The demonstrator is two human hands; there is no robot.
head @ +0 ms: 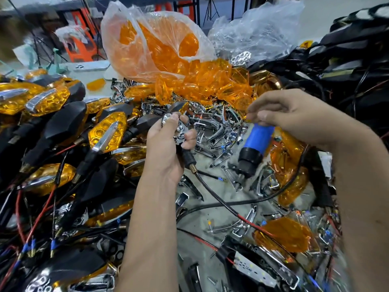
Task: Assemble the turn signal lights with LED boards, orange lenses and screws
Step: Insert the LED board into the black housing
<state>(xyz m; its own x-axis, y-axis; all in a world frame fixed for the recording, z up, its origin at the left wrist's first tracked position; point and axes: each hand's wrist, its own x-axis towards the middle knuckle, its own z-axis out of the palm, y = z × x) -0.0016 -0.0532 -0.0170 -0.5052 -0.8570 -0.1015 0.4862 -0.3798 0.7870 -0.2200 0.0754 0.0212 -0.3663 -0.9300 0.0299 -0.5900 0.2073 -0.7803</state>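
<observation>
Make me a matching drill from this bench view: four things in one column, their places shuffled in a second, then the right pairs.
Things:
1. turn signal housing
2. blue screwdriver
3. bag of orange lenses
4. finished lights

Places:
A. piled at the left of the bench
B. at the back, centre
C. gripped in the left hand
D. lying below the right hand

Pairs: 1-C, 2-D, 3-B, 4-A

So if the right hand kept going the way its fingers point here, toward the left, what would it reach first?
Probably the turn signal housing gripped in the left hand. The right hand points its fingertips leftward across loose chrome trims, with the gap looking open; depth is uncertain.
</observation>
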